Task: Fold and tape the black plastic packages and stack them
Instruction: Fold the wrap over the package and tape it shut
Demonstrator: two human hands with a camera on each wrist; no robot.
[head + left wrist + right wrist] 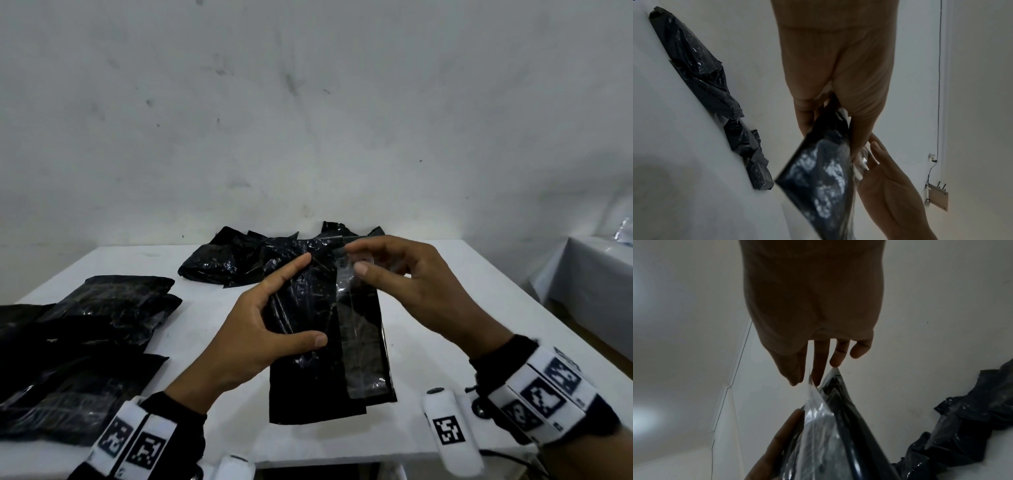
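At the centre of the head view the left hand [260, 329] is gripping a black plastic package [308, 308], its thumb lying across the front and its index finger stretching up along the glossy, wrinkled film, while the other fingers are curling out of sight behind it. The package is standing lifted, with its flat lower end hanging just over the white table [445, 308]. To its right the right hand [404, 274] is pinching the top edge of a clear plastic strip [359, 329], probably tape, between thumb and index fingertip; its remaining fingers are hanging slightly apart and loosely bent. The strip is running down the package's right side, shiny and smooth. In the right wrist view the blur is hiding exactly where the strip meets the film. At the left edge of the frame a stack of flat folded packages [85, 342] is lying, and near the table's far edge a crumpled heap of black packages [233, 260] is resting.
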